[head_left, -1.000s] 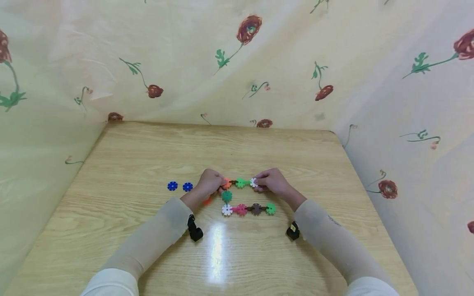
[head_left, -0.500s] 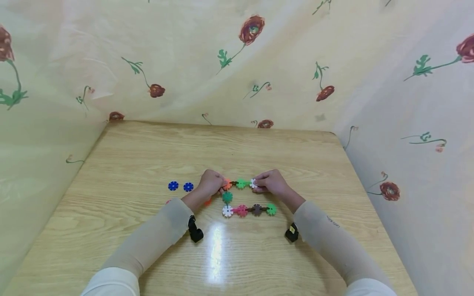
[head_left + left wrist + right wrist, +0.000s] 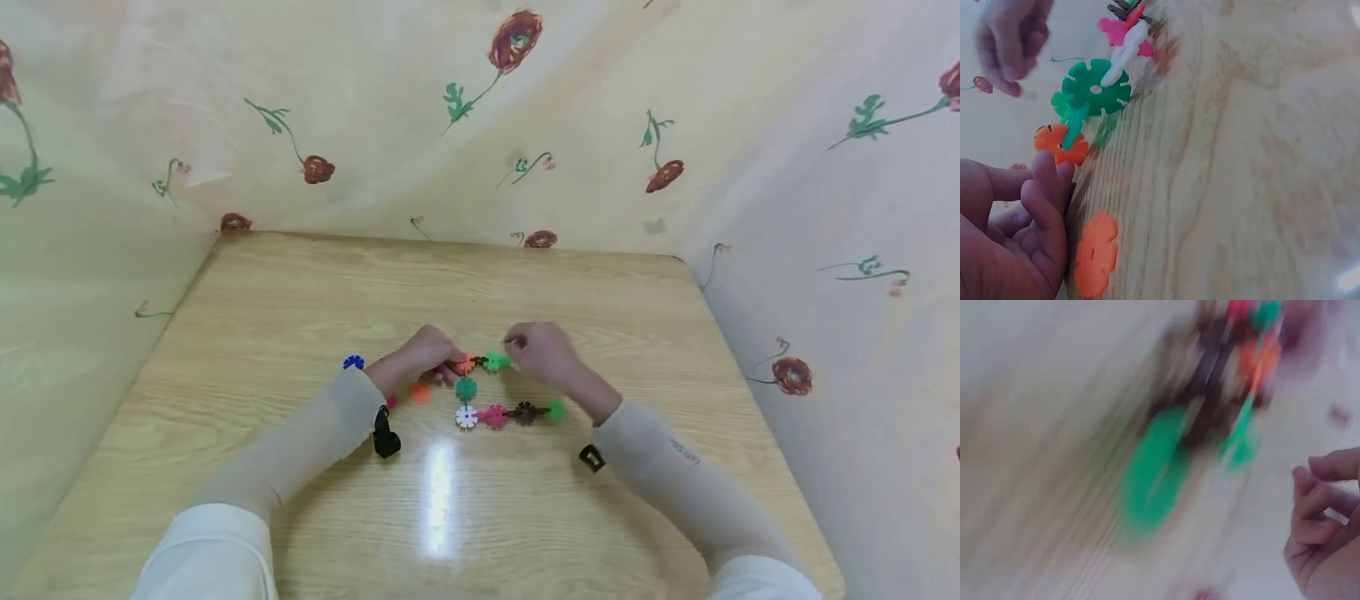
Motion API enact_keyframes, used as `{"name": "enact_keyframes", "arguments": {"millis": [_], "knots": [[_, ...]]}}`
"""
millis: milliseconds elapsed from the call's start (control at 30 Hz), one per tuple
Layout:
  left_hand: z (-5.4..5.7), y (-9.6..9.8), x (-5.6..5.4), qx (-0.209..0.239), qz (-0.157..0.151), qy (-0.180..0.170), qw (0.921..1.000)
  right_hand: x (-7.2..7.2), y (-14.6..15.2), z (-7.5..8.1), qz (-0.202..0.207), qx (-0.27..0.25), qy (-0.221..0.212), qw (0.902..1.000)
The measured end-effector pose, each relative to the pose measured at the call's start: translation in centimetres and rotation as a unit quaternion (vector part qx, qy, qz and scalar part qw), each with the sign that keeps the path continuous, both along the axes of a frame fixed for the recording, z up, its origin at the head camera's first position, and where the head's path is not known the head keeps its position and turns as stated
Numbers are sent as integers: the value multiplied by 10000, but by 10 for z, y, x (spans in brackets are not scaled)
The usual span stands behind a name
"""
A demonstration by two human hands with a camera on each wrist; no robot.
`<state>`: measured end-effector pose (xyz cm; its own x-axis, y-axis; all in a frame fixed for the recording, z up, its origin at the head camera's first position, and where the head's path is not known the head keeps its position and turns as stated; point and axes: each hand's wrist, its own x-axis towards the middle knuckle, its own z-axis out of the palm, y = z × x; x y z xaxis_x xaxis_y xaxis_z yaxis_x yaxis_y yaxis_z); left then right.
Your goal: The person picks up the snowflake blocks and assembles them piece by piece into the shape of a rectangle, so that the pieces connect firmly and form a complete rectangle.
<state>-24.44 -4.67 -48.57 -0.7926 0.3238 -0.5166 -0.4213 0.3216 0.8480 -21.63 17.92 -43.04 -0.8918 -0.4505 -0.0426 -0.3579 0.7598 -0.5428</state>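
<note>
Slotted plastic snowflake discs are linked into a bent chain on the table. With its fingertips, my left hand pinches the orange disc at the chain's upper corner. From there a brown link and a light green disc run right. A dark green disc leads down to a white disc, then pink, dark brown and bright green discs. My right hand is raised just past the upper row's right end, fingers loosely curled around nothing. The right wrist view is blurred.
A loose orange disc lies beneath my left hand. Farther left is a blue disc, and a pink disc is partly covered by my left wrist. Flower-patterned cloth rises behind the wooden table.
My right hand has let go of the white disc at the upper row's end and lifted away. The left hand stays at the orange disc, its forearm shifted and covering more loose discs.
</note>
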Motion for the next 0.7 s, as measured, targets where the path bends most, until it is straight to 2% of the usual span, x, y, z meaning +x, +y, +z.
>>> {"name": "enact_keyframes", "arguments": {"millis": [33,100,167,233,267,400,467,600,700], "knots": [[0,-1,-2,-67,-5,-11,10000,8,-15,2,379,134,232,9989],[1,-3,-5,-134,2,-71,9999,23,-45,0,1263,482,615,9889],[4,-3,-8,-257,-6,-46,9997,34,-72,-4,1976,956,1081,9696],[7,-3,-9,-408,-58,73,9991,41,-94,-9,2351,1635,1475,9467],[8,-3,-10,-451,-126,124,9988,43,-103,-12,2429,1945,1627,9363],[11,-2,-10,-654,-482,537,9952,42,-123,-21,2269,2965,1918,9076],[10,-2,-10,-803,-673,773,9915,40,-127,-23,2171,3137,1955,9034],[8,-2,-11,-1158,-896,1135,9827,38,-129,-22,2092,3180,2070,9013],[8,-1,-12,-1205,-931,1210,9809,38,-128,-21,2086,3262,2255,8940]]}}
